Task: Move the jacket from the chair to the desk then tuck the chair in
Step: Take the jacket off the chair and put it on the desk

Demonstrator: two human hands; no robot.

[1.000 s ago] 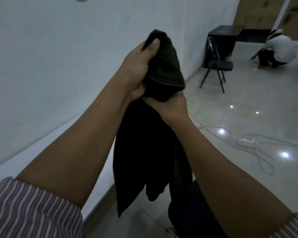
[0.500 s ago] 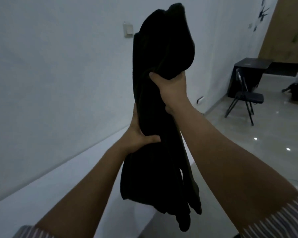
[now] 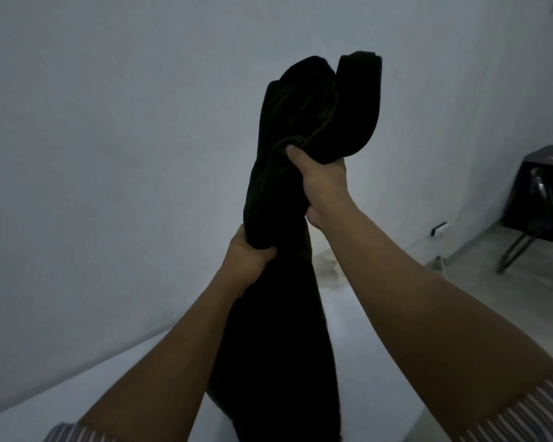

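Observation:
A dark jacket (image 3: 313,116) is bunched up and held high in front of the white wall. My right hand (image 3: 324,183) grips it near the top, where the cloth folds over. Lower down, my left hand (image 3: 248,253) is closed around the hanging part. The rest of the jacket drapes down between my forearms over the white desk (image 3: 109,387), whose top runs along the wall below. The chair that belongs to this desk is out of sight.
At the far right stand a black folding chair (image 3: 543,224) and a dark table (image 3: 543,167) against the wall. A wall socket (image 3: 439,229) with a cable sits low on the wall. Grey tiled floor lies to the right.
The view has turned left and up toward the wall. Both hands keep hold of the jacket, which now hangs over the white desk. The far chair has slid to the right edge.

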